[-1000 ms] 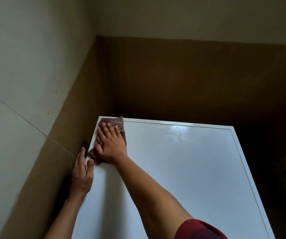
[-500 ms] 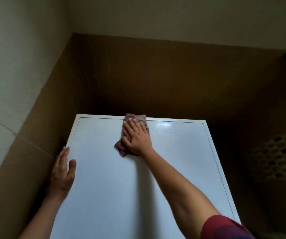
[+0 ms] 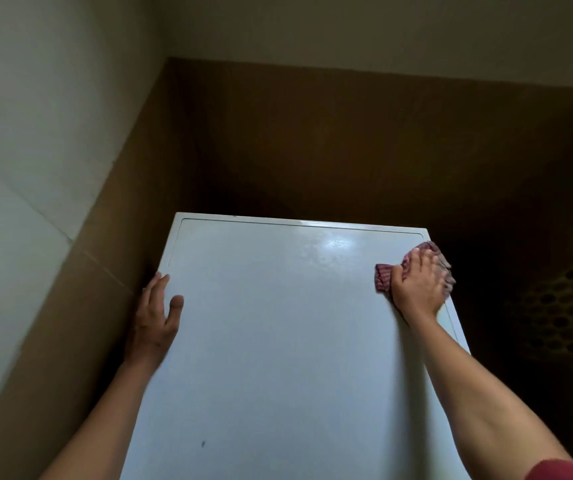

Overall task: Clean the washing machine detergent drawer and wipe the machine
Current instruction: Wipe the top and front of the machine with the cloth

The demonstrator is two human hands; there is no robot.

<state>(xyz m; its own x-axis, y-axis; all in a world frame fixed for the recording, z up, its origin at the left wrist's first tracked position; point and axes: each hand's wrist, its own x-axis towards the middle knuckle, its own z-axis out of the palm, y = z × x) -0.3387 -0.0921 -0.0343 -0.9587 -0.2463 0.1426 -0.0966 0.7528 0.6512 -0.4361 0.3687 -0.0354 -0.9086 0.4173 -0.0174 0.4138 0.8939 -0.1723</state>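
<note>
Since the prev. frame your right hand (image 3: 416, 289) is sweeping the cloth (image 3: 383, 277) from back-middle of the machine top (image 3: 278, 358) to its far right corner. Top is looking stiff, glossy, prob. slick. Nearest you, the left hand (image 3: 155, 320) is lying flat on the left edge, fingers (image 3: 156, 289) straight, holding nothing. Farther back, the right hand is curling over the bunched cloth, pressing it down; fingertips (image 3: 441, 269) are blurring. Cloth is prob. light & floppy – keep gripping it bunched under the palm.
</note>
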